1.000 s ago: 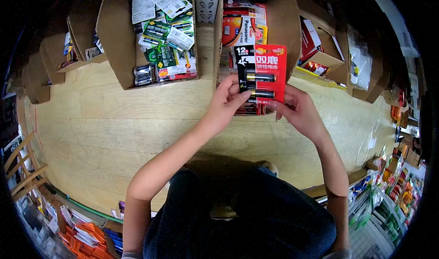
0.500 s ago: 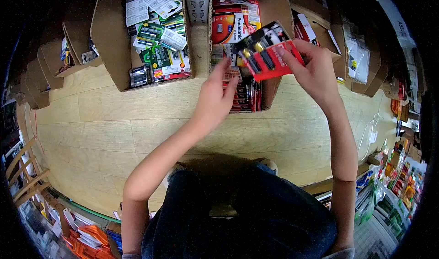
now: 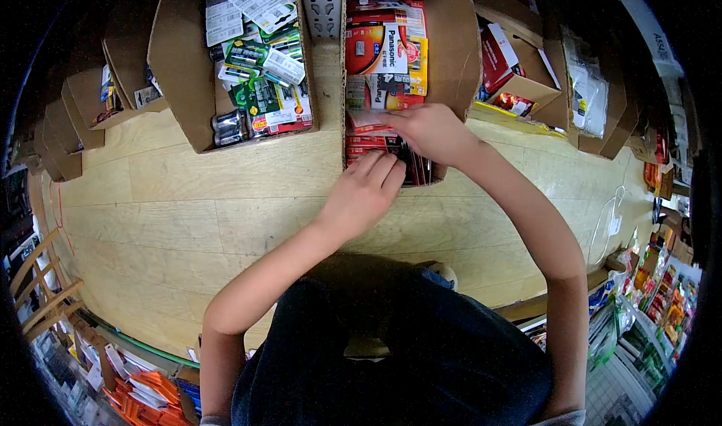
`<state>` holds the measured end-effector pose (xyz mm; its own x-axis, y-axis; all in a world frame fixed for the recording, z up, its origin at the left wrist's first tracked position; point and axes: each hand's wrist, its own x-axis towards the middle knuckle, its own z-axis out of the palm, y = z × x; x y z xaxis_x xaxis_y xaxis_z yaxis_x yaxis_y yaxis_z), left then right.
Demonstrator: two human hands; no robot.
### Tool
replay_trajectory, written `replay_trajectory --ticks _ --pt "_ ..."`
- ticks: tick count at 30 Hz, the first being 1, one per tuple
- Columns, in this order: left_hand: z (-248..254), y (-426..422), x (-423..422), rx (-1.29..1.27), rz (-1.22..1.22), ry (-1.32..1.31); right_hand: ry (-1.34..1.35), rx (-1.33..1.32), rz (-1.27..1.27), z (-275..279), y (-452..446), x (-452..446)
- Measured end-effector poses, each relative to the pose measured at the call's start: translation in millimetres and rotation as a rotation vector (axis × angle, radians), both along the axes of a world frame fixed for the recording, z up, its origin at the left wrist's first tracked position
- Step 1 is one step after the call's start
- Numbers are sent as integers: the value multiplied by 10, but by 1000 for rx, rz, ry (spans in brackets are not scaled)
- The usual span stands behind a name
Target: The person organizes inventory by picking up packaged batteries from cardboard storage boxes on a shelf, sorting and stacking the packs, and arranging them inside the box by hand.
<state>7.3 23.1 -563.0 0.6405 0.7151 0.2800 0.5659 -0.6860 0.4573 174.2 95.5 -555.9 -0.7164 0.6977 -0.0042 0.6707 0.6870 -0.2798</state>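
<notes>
A cardboard box (image 3: 459, 57) in front of me holds packs of batteries, with a Panasonic pack (image 3: 370, 48) lying face up in it. My right hand (image 3: 436, 134) reaches into the box from the right, its fingers pinched on a battery pack (image 3: 370, 118) that is blurred and partly covered. At the front of the box stands a row of red battery packs (image 3: 418, 166). My left hand (image 3: 364, 193) is at this row, its fingers bent together over the front packs. The fingertips are partly hidden among the packs.
Left of it stands another cardboard box (image 3: 180, 72) with green battery packs (image 3: 263, 95). A white perforated metal upright (image 3: 322, 5) rises between the two. More open boxes line both sides, one with a red carton (image 3: 500, 61). Wooden floor (image 3: 180, 200) lies below.
My right hand has moved down and left into the box from above its right side, where it held up a red and black battery pack. My left hand has lowered to the front row.
</notes>
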Motion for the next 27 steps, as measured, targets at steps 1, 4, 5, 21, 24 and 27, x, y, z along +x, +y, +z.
replay_trajectory --ticks 1,4,5,21,24,27 --pt "3 16 4 0 1 0 -24 -82 -6 5 17 -23" --pt "-5 110 55 78 87 -38 25 -240 -31 17 134 4" --pt "-4 159 82 129 149 51 -29 -343 -81 32 211 15" --pt "-241 727 348 -223 131 524 -764 33 -288 -553 638 -188" --pt "-192 782 352 -356 70 512 -760 -3 -283 -389 648 -239" --pt "-125 847 334 -421 -7 537 -637 229 -289 -27 757 -217"
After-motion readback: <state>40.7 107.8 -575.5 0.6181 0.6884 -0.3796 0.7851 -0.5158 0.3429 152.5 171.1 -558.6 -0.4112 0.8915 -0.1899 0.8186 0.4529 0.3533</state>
